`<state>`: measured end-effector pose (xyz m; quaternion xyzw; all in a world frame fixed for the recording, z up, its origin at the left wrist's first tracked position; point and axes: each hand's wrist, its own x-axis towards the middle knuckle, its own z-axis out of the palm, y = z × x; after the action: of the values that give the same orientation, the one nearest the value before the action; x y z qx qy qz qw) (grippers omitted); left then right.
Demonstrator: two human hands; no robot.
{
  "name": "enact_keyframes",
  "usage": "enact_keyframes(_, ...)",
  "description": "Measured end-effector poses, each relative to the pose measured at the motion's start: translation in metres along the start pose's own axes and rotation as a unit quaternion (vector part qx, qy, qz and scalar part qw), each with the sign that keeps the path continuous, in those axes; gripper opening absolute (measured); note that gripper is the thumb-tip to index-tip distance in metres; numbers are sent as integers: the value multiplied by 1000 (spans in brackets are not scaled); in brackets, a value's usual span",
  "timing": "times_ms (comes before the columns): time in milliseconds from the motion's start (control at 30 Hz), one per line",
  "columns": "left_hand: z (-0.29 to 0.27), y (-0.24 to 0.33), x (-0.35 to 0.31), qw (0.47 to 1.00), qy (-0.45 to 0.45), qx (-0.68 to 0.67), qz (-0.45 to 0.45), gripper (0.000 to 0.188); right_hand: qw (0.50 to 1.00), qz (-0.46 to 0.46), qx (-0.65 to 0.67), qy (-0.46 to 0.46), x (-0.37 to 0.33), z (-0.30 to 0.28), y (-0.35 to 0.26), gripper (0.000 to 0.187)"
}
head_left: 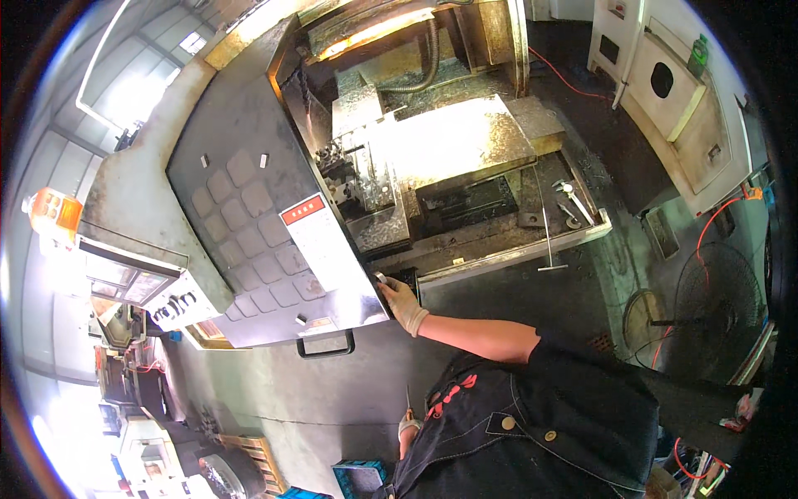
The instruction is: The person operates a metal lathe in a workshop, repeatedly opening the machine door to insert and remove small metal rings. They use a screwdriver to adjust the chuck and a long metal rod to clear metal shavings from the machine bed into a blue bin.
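Glare on metal cover (461,137) and door (249,200), dark fisheye rim

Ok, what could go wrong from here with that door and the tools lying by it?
The light-gloved right hand is at the edge of the dark grey metal door, so fingers might get pinched if it slides.

The thin T-handled metal rod juts past the pale metal front lip and could be snagged.

The silver metal caliper lies loose near that lip; a bump might knock it off.
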<state>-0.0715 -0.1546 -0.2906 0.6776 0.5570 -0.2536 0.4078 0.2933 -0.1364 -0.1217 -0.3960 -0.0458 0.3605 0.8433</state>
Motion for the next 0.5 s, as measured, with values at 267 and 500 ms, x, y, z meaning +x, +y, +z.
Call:
enact_keyframes(267,1,-11,2,1000,6,12,1,34,1000,-2,-15,0,-11,13,-8,23)
enact_keyframes(500,11,-5,16,996,16,78,52,36,1000,11,-11,27,-9,0,-17,26)
